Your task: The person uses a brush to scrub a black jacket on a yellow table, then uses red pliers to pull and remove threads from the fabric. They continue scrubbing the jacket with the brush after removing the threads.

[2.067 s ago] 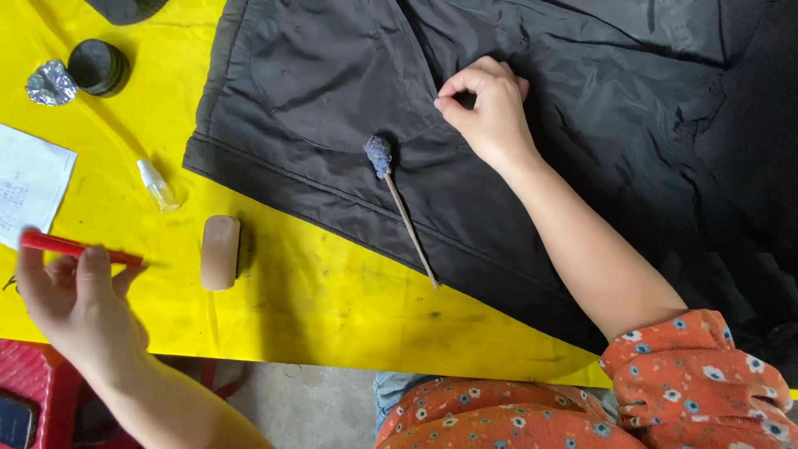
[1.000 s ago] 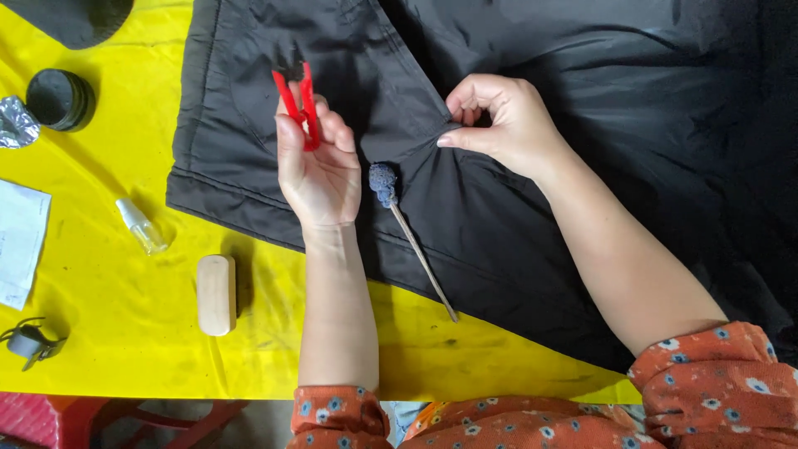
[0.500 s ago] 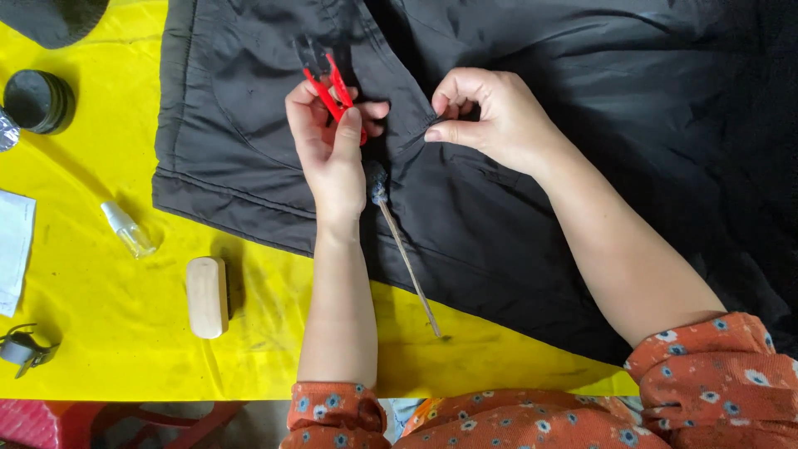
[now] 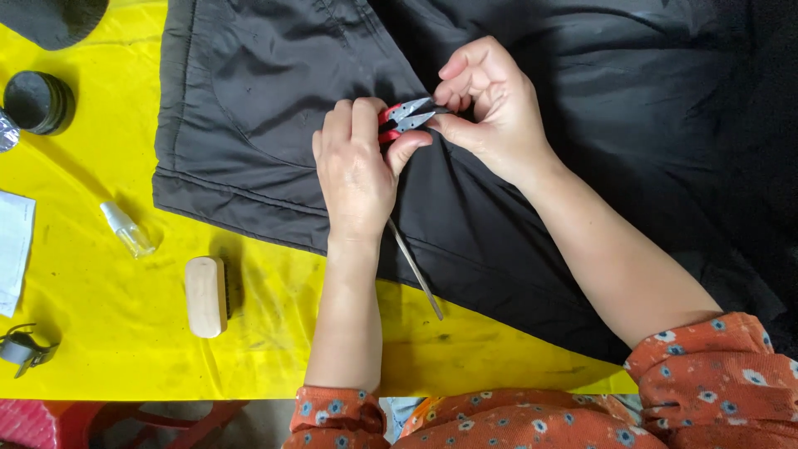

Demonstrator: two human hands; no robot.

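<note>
Snips meeting a pinched fold of black cloth, blades pointing right toward the other hand.

I see the red-handled thread snips point(image 4: 405, 116) lying on the black garment point(image 4: 274, 108) near its middle, their long axis running left to right and slightly upward, tips just touching the spot the right hand point(image 4: 490, 112) pinches up between thumb and forefinger. The left hand point(image 4: 356, 166) is wrapped around the handles, blades a little apart, so it is the nearer 1 to the cut. A thin stick point(image 4: 414, 270) pokes out below that wrist; a wooden brush point(image 4: 205, 296) and small clear bottle point(image 4: 127, 229) lie well apart on the yellow table point(image 4: 100, 349).
</note>
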